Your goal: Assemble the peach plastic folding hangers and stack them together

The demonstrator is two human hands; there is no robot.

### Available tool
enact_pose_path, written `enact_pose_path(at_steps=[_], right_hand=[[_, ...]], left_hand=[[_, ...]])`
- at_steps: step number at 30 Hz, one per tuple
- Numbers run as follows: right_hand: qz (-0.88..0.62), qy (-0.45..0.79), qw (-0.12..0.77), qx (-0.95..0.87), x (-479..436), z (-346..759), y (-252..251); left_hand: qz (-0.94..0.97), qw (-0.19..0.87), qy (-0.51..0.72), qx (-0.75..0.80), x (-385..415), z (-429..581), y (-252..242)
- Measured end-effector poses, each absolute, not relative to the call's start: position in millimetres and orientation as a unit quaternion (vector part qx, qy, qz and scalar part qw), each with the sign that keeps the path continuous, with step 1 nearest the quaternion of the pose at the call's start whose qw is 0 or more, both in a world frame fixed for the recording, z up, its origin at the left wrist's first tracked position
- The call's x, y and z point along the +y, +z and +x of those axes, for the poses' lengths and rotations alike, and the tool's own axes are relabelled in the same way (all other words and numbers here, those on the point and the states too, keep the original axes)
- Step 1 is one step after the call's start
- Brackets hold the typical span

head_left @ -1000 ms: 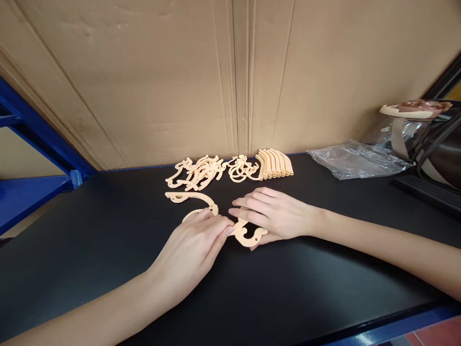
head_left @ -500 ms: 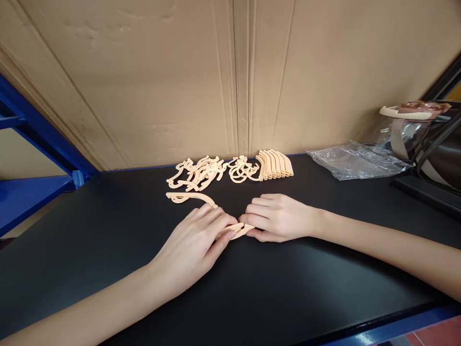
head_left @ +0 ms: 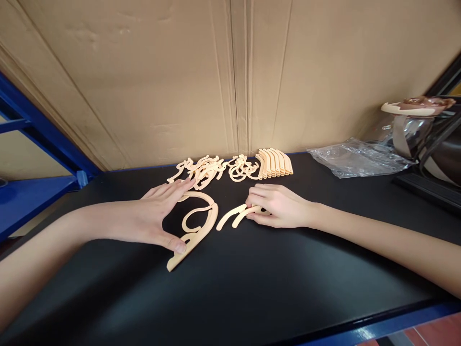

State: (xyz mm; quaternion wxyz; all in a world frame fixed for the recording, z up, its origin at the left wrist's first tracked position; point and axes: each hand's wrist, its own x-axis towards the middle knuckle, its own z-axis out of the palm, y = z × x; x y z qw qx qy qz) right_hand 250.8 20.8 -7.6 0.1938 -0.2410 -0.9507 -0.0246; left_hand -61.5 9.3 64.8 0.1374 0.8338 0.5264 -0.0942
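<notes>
Stretched wide, my left hand [head_left: 156,216] lies over a cream folding clothes hanger [head_left: 210,221] on the dark table. Its thumb rests on the lower arm's near end, and its fingers reach over the upper arm. The two hanger arms meet at a joint on the right, and a curled hook-like part sits between them. To the right, my right hand [head_left: 275,206] is closed on curved cream strips [head_left: 232,216]. Two rounded ends stick out leftward from its fingers; the rest is mostly covered, so I cannot tell whether they are one part or two.
Toward the back lie a loose pile of cream curved parts [head_left: 207,168], a smaller heap of hooks [head_left: 241,168] and a neat row of hanger arms [head_left: 275,162]. A clear plastic bag [head_left: 360,158] is at right. Cardboard [head_left: 162,96] stands behind the black tabletop [head_left: 234,293].
My hands have moved apart. The left one has shifted left and spread over the hanger, whose lower arm now points toward me. My right hand, slightly farther back, has curved strips showing from it.
</notes>
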Motion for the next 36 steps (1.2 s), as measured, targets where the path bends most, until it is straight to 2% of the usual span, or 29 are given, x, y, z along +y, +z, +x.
enact_pose_path(at_steps=[3,13,20,28,36], right_hand=[[-0.259,-0.029,0.200,-0.945,21,250,-8],[-0.304,-0.038,0.230,-0.924,25,250,-10],[-0.335,-0.041,0.220,-0.915,23,248,-8],[-0.339,-0.025,0.221,-0.914,23,249,-9],[-0.338,-0.020,0.222,-0.914,24,249,-9]], left_hand=[[0.820,0.136,-0.139,0.539,4,-55,60],[0.815,0.123,-0.073,0.562,15,-66,57],[0.843,0.127,-0.120,0.509,31,-83,62],[0.828,0.146,-0.129,0.526,34,-90,68],[0.857,0.098,-0.101,0.496,36,-101,65]])
